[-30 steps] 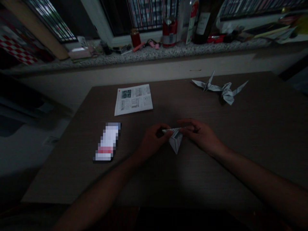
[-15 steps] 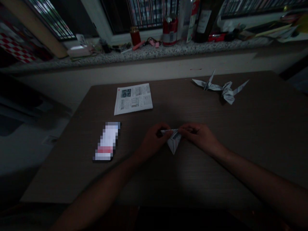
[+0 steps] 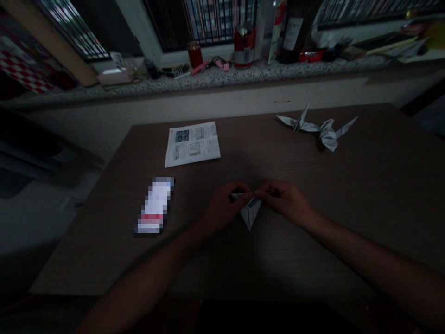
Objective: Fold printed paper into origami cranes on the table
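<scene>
Folded paper triangle [image 3: 249, 217] over table [image 3: 295, 264], point toward person, slightly nearer than second ago. Left hand [image 3: 225, 204] and right hand [image 3: 287, 199] pinch upper edge; thumbs drawn closer, suggesting fold worked there. Phone [image 3: 155, 204] leftward; paper cranes [image 3: 328, 134] beyond.

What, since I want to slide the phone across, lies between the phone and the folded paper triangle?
In the head view, going right from the phone, there is a stretch of tabletop, then the left hand, which holds the folded paper triangle.
</scene>
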A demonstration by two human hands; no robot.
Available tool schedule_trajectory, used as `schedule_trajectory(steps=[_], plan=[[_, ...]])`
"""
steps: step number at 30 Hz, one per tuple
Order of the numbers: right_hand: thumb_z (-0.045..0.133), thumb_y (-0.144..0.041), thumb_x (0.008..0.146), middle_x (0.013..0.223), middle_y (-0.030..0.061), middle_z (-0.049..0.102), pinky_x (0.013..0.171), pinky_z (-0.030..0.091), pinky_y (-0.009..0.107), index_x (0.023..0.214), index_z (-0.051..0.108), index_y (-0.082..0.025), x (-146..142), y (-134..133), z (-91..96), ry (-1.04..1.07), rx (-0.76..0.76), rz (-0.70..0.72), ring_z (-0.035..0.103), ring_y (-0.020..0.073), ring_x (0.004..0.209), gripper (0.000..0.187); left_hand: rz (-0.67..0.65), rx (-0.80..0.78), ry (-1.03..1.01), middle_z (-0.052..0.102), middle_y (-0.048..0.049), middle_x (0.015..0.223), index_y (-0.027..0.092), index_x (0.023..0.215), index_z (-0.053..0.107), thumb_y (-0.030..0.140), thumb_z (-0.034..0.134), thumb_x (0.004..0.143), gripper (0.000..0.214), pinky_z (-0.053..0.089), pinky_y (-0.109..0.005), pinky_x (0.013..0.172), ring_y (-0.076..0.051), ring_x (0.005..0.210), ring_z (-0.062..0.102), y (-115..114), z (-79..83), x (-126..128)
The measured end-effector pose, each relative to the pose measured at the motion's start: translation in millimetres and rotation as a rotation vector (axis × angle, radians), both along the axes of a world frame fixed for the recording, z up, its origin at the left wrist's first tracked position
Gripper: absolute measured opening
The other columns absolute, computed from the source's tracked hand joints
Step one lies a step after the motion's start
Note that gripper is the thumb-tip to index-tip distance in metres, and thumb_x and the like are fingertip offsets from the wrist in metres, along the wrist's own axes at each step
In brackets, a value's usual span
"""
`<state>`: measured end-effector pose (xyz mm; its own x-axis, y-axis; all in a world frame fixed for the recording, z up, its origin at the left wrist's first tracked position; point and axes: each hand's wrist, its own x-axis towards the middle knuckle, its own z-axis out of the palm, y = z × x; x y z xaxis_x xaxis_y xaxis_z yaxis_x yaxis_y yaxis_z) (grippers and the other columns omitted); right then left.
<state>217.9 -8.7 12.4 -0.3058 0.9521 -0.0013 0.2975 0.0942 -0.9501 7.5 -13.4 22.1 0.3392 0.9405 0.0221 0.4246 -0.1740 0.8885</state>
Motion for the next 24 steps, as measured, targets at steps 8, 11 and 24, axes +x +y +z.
schedule_trajectory(steps=[8, 11, 24], plan=[[0.066, -0.053, 0.090, 0.077, 0.0039, 0.075, 0.065, 0.053, 0.030, 0.086, 0.076, -0.020, 8, 3, 5.5, 0.060, -0.108, 0.133, 0.069, 0.0186, 0.071, 0.034, -0.008, -0.018, -0.002, 0.075, -0.0015, 0.095, 0.020, 0.097, 0.074, 0.040, 0.066, 0.094, 0.022, 0.051, -0.028, 0.079, -0.018, 0.087, 0.069, 2, 3.4, -5], [0.064, -0.052, 0.092, 0.079, 0.0043, 0.075, 0.066, 0.055, 0.031, 0.086, 0.075, -0.020, 10, 4, 6.2, 0.042, -0.093, 0.129, 0.071, 0.0193, 0.073, 0.034, 0.021, -0.061, -0.028, 0.076, -0.0018, 0.094, 0.021, 0.096, 0.076, 0.042, 0.070, 0.092, 0.023, 0.051, -0.028, 0.078, -0.018, 0.086, 0.070, 5, 1.0, -7], [0.063, -0.044, 0.095, 0.087, 0.0046, 0.077, 0.069, 0.055, 0.032, 0.095, 0.075, -0.022, 13, 9, -8.6, -0.074, 0.070, 0.087, 0.071, 0.0202, 0.077, 0.025, 0.083, -0.096, -0.012, 0.076, -0.0024, 0.087, 0.019, 0.093, 0.076, 0.043, 0.067, 0.094, 0.025, 0.052, -0.029, 0.071, -0.019, 0.080, 0.070, 12, -8.2, -14]])
